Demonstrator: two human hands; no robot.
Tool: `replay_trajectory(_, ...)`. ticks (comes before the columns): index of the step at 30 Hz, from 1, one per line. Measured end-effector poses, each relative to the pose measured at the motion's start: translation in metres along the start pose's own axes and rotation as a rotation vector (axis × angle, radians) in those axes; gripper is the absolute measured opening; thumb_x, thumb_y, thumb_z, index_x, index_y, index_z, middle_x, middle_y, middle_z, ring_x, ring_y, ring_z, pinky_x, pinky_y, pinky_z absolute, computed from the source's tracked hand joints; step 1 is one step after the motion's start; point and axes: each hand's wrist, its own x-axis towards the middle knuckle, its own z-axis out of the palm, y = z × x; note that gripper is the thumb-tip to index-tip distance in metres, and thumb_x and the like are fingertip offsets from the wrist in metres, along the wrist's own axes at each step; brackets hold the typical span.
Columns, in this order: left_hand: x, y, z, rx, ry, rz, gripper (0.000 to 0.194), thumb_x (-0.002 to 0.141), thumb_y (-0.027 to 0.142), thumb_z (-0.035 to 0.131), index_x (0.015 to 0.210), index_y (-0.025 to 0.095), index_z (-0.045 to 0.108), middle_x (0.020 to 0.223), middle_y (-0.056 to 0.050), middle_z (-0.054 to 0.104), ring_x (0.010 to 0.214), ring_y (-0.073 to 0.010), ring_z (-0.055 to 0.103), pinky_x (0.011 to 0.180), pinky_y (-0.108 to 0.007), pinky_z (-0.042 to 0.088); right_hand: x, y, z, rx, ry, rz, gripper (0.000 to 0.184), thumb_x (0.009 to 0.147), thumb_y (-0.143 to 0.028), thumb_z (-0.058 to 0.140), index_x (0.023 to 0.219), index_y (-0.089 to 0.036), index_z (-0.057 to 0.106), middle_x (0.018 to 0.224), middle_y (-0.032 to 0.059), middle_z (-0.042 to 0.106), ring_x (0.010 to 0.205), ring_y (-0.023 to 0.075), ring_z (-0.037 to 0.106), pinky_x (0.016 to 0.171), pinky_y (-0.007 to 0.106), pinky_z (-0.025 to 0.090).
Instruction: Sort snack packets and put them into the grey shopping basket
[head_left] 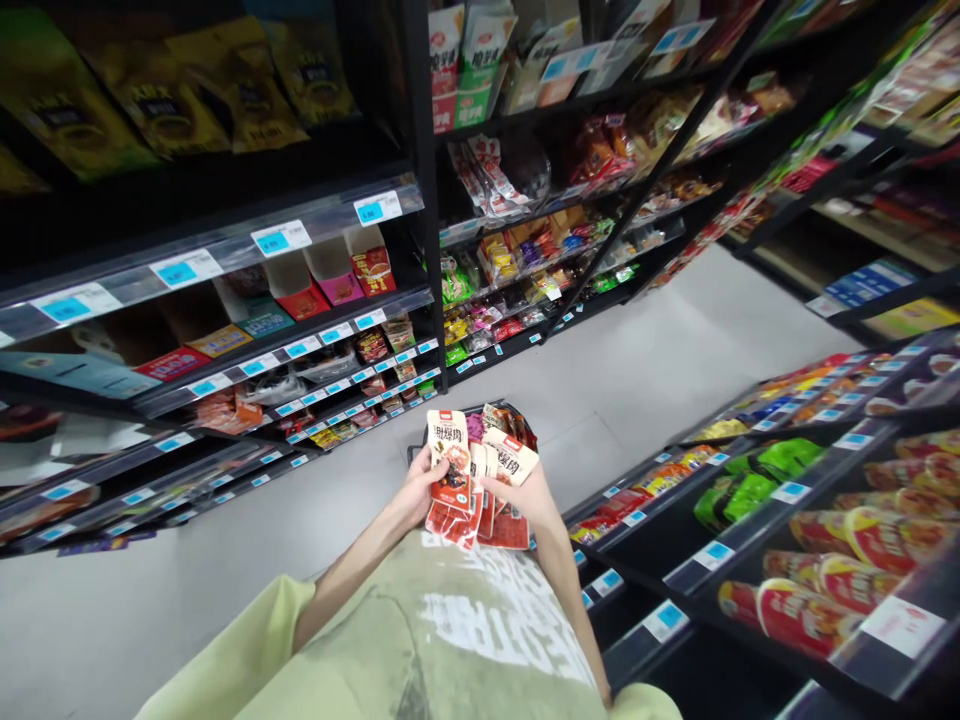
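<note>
I hold a fanned stack of small red and white snack packets (471, 487) in front of my chest, over my pale green shirt. My left hand (421, 485) grips the left side of the stack, thumb on the front packet. My right hand (529, 497) grips the right side, fingers curled under the packets. Just beyond the packets sits a dark basket (508, 418) with more packets in it, partly hidden by my hands.
A grey floor aisle (637, 370) runs ahead between black shelf racks. Left shelves (225, 330) carry boxes and blue price tags. The right shelves (810, 500) hold red, green and yellow snack packs close to my right elbow.
</note>
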Motion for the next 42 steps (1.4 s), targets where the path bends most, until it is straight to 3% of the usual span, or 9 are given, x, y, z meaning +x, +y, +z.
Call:
replay_trajectory(10,-0.003,0.012,-0.025,0.014,-0.14,-0.07,0.042,0.075,0.033,0.081,0.111,0.016,0.067,0.107,-0.009,0.074,0.092,-0.0223,0.071,0.086,-0.033,0.056,0.001,0.01,0.0,0.041,0.0,0.016,0.061,0.063,-0.031,0.088,0.119,-0.021,0.066,0.119,0.0085,0.073,0.109,0.0301,0.069,0.099,0.045,0.054)
replay_trajectory(15,-0.004,0.014,-0.031,0.007,-0.089,-0.067,0.042,0.071,0.033,0.084,0.105,0.014,0.068,0.103,-0.009,0.074,0.088,-0.0216,0.072,0.083,-0.033,0.057,0.001,0.009,0.002,0.032,0.015,0.043,0.06,0.066,-0.035,0.085,0.12,-0.021,0.064,0.119,0.009,0.073,0.109,0.0304,0.069,0.098,0.047,0.055)
replay_trajectory(20,-0.006,0.016,-0.038,0.024,-0.074,-0.078,0.034,0.067,0.032,0.087,0.089,0.012,0.068,0.093,-0.01,0.075,0.08,-0.0214,0.072,0.078,-0.032,0.058,0.0,0.0,0.009,-0.037,0.026,-0.034,0.055,0.07,-0.033,0.083,0.12,-0.02,0.064,0.121,0.0098,0.071,0.117,0.031,0.065,0.105,0.048,0.05)
replay_trajectory(26,-0.009,0.023,-0.045,-0.038,-0.077,-0.051,0.036,0.065,0.034,0.088,0.085,0.014,0.066,0.085,-0.006,0.075,0.078,-0.02,0.072,0.078,-0.031,0.058,0.001,0.002,0.009,0.021,0.065,-0.024,0.055,0.07,-0.031,0.083,0.121,-0.022,0.062,0.121,0.0092,0.072,0.111,0.0304,0.068,0.097,0.045,0.056)
replay_trajectory(29,-0.01,0.027,-0.046,-0.069,0.001,-0.019,0.037,0.064,0.034,0.089,0.083,0.015,0.064,0.085,-0.005,0.074,0.077,-0.0191,0.072,0.077,-0.031,0.058,0.002,0.008,0.005,0.044,0.134,0.003,0.058,0.068,-0.033,0.085,0.12,-0.02,0.063,0.12,0.0108,0.072,0.11,0.0312,0.069,0.095,0.044,0.057)
replay_trajectory(33,-0.01,0.041,-0.041,-0.053,0.218,0.109,0.04,0.062,0.037,0.09,0.085,0.016,0.064,0.087,-0.004,0.075,0.08,-0.0199,0.071,0.08,-0.033,0.058,0.004,0.003,0.01,0.015,0.258,0.002,0.062,0.067,-0.034,0.085,0.124,-0.019,0.062,0.118,0.0119,0.073,0.108,0.0311,0.07,0.096,0.046,0.057)
replay_trajectory(38,-0.006,0.055,-0.02,0.096,0.379,0.399,0.047,0.069,0.04,0.085,0.105,0.018,0.065,0.108,-0.007,0.073,0.101,-0.0237,0.068,0.093,-0.035,0.053,0.007,-0.018,0.029,-0.187,0.393,-0.058,0.05,0.07,-0.037,0.082,0.114,-0.017,0.07,0.111,0.0125,0.076,0.101,0.0299,0.072,0.094,0.044,0.058)
replay_trajectory(42,-0.006,0.048,0.002,0.247,0.505,0.549,0.039,0.074,0.039,0.08,0.103,0.017,0.066,0.105,-0.008,0.074,0.099,-0.0243,0.068,0.089,-0.031,0.052,0.009,-0.018,0.037,-0.336,0.498,-0.052,0.05,0.069,-0.041,0.081,0.111,-0.015,0.072,0.104,0.0132,0.077,0.093,0.0294,0.074,0.09,0.043,0.059)
